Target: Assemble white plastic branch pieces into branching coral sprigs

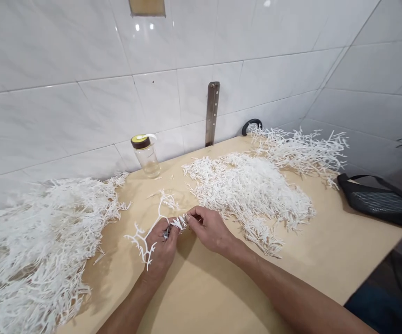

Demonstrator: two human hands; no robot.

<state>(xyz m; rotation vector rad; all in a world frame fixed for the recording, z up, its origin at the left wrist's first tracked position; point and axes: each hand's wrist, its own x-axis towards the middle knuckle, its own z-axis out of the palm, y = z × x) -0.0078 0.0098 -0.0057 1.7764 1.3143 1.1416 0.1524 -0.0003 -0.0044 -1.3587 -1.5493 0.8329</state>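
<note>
My left hand [162, 248] is closed around a white branched plastic stem [153, 225], whose forked twigs spread out to the left over the back of the hand. A dense cluster of short white tips [179, 223] stands out between its thumb and forefinger. Something small and greyish shows among those fingers, too small to name. With thumb and forefinger pressed together, my right hand [210, 231] pinches the right end of that cluster. Both hands are held just above the tan tabletop [201, 292].
Heaps of white branched pieces lie left [44, 232], centre right [249, 185] and back right [301, 148]. Behind stand a clear bottle [148, 160] with a dark lid and a metal strip [212, 113] against the tiled wall. A black mesh bag [378, 199] sits at right.
</note>
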